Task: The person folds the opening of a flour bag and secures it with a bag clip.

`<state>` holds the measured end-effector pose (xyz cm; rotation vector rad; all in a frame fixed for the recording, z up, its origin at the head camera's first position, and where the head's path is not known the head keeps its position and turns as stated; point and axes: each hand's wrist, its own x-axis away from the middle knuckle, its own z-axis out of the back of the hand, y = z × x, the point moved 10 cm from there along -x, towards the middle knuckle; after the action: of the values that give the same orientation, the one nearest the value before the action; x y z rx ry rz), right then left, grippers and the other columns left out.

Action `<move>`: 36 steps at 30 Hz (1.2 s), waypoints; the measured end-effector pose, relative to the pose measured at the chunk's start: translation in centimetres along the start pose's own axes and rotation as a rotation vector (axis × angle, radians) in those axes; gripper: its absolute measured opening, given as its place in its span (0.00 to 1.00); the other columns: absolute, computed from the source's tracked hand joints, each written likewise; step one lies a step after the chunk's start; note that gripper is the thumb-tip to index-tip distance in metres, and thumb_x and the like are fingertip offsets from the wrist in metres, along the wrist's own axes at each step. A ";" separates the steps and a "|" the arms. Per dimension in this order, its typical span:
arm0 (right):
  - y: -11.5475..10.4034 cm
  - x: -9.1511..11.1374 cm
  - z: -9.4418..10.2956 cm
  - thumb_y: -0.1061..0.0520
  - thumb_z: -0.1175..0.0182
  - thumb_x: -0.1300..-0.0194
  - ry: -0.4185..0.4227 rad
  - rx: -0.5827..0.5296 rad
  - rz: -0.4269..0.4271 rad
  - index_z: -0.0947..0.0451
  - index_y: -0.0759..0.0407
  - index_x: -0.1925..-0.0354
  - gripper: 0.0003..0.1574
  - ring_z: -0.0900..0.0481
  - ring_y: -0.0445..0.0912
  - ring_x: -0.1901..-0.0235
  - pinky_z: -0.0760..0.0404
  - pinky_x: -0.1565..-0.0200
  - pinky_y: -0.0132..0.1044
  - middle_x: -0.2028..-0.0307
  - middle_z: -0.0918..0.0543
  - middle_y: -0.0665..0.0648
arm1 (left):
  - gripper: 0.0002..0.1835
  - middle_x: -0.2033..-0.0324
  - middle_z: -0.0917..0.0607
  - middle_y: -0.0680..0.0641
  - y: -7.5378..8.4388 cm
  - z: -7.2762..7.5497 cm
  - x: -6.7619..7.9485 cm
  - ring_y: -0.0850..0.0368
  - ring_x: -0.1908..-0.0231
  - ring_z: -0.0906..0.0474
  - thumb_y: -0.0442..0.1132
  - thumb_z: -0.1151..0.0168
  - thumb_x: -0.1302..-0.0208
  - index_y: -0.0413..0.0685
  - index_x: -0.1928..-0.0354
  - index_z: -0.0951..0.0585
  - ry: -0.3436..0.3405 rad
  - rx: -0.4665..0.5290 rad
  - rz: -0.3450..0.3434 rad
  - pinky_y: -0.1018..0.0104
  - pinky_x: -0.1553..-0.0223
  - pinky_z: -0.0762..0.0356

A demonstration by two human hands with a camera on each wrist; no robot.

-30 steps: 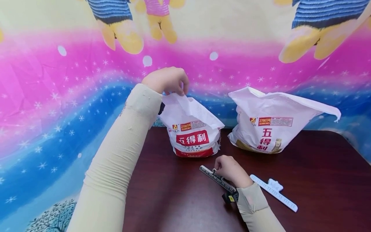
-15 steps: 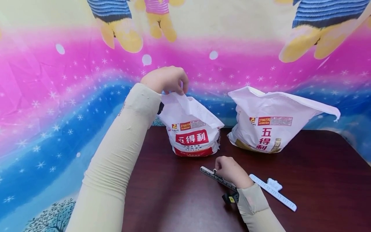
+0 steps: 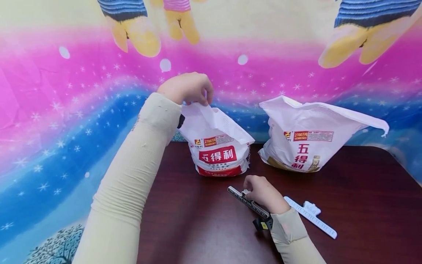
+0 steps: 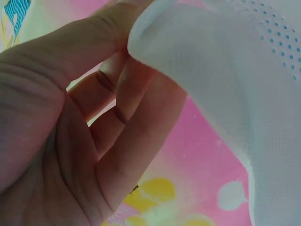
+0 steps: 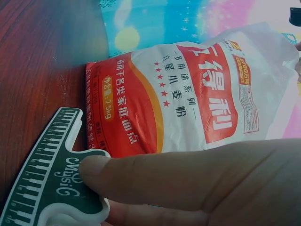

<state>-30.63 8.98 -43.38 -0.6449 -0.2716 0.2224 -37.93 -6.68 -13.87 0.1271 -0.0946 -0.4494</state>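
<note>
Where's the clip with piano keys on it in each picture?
Head: the piano clip is below and right of the middle, in the right hand.
Left wrist: not in it.
Right wrist: bottom left corner.
Shared landmark: the red-labelled bag; the left wrist view shows only its white top.

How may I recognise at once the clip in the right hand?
On the dark table, find the red-banded bag. In front of it, the right hand pinches a long clip. Unlike the pale clip nearby, it is dark, with piano keys and the word Music.
</note>
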 end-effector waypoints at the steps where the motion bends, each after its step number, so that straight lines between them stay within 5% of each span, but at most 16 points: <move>1: 0.0 0.0 0.0 0.65 0.24 0.47 0.001 -0.001 -0.002 0.18 0.59 0.57 0.19 0.22 0.48 0.65 0.15 0.58 0.46 0.65 0.18 0.55 | 0.08 0.51 0.19 0.46 0.0 0.0 0.0 0.48 0.53 0.23 0.36 0.30 0.35 0.52 0.55 0.14 0.002 0.001 -0.002 0.54 0.56 0.17; 8: -0.4 0.3 0.1 0.66 0.26 0.46 0.004 0.008 0.001 0.17 0.64 0.51 0.22 0.20 0.48 0.66 0.14 0.57 0.48 0.63 0.16 0.58 | 0.08 0.51 0.18 0.46 -0.2 -0.1 0.2 0.47 0.54 0.23 0.35 0.30 0.34 0.52 0.55 0.13 0.005 0.003 -0.015 0.55 0.57 0.17; 36: -0.3 0.2 -0.2 0.64 0.25 0.46 -0.008 0.031 -0.018 0.14 0.61 0.59 0.14 0.22 0.48 0.69 0.14 0.60 0.45 0.68 0.17 0.56 | 0.08 0.51 0.19 0.48 -0.3 0.0 0.1 0.48 0.54 0.23 0.36 0.31 0.34 0.53 0.54 0.13 0.011 -0.026 -0.034 0.55 0.56 0.18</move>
<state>-30.40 8.70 -43.30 -0.6106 -0.2815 0.2118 -38.00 -7.00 -13.94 0.1058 -0.0758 -0.4837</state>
